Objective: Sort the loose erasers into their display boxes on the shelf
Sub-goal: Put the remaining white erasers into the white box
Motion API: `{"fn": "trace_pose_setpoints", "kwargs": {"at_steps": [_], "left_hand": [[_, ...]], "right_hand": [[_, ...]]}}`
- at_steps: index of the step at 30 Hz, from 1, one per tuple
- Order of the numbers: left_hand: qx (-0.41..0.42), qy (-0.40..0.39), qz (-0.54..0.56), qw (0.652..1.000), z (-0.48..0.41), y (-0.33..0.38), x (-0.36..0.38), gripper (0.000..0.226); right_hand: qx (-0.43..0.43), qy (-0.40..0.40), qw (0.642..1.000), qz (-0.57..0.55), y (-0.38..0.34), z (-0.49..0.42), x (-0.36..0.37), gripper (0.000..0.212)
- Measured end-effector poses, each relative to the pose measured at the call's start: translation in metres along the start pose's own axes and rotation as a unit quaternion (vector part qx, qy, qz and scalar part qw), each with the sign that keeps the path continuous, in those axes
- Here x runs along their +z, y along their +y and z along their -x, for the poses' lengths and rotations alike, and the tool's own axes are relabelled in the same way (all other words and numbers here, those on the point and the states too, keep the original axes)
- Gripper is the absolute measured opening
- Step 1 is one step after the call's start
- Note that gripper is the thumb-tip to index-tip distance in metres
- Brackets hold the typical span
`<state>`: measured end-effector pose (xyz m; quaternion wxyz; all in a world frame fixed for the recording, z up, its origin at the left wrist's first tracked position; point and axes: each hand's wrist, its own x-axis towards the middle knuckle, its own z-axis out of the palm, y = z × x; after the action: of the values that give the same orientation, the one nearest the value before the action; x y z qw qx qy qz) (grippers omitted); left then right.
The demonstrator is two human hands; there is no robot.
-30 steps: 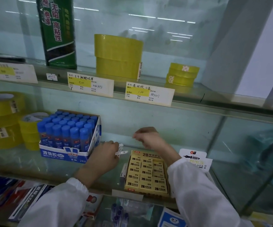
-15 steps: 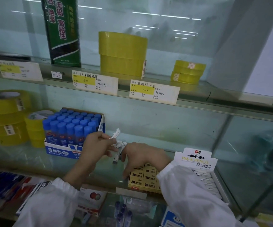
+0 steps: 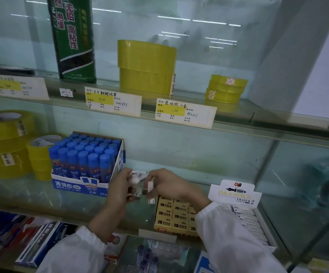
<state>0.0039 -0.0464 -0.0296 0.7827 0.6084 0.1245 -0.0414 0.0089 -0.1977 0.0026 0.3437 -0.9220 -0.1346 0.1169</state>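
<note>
Middle glass shelf [image 3: 21, 196], far left: two stacks of yellow tape rolls, the larger stack [image 3: 5, 142] at the frame edge and the smaller stack [image 3: 39, 160] just beside it.

Upper shelf, left: a tall green package [image 3: 72, 40] printed with red characters, standing upright.

Middle shelf: an open glue box [image 3: 74, 186], blue and white, packed with upright blue-capped bottles [image 3: 86, 154].

Upper shelf, centre: a wide yellow tape stack [image 3: 145, 66], with two handwritten price labels [image 3: 113, 102] fixed on the shelf edge below it.

Left hand [image 3: 120, 188] – raised in front of the glue box's right corner, fingers curled round a small bunch of loose erasers [image 3: 138, 174] in pale wrappers; their number cannot be told.

Right hand [image 3: 169, 184] – close beside the left hand, thumb and forefinger pinching one white eraser [image 3: 150, 187], held roughly upright above the shelf. A second white piece shows just under it; whether it is a separate eraser cannot be told.

Middle shelf, under the right wrist: a yellow 2B eraser box [image 3: 173, 215], its rows full, partly covered by the white sleeve [image 3: 228, 243].

Upper shelf, right: a low stack of small yellow tape rolls [image 3: 225, 88].

Middle shelf, right: a white Ink & Pencil eraser box [image 3: 236, 192] with an upright header card, touching the 2B eraser box and holding a row of white-sleeved erasers.
</note>
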Motion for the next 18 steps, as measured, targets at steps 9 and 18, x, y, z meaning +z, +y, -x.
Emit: {"fn": "trace_pose_setpoints", "kwargs": {"at_steps": [9, 18], "left_hand": [[0.22, 0.001, -0.622, 0.751, -0.009, -0.004, -0.001, 0.047], [0.187, -0.075, -0.649, 0.733, -0.012, -0.001, 0.011, 0.033]], "right_hand": [[0.075, 0.032, 0.781, -0.619, 0.013, -0.024, -0.041, 0.021], [-0.044, 0.054, 0.966, 0.247, 0.01, -0.056, -0.018, 0.031]]}}
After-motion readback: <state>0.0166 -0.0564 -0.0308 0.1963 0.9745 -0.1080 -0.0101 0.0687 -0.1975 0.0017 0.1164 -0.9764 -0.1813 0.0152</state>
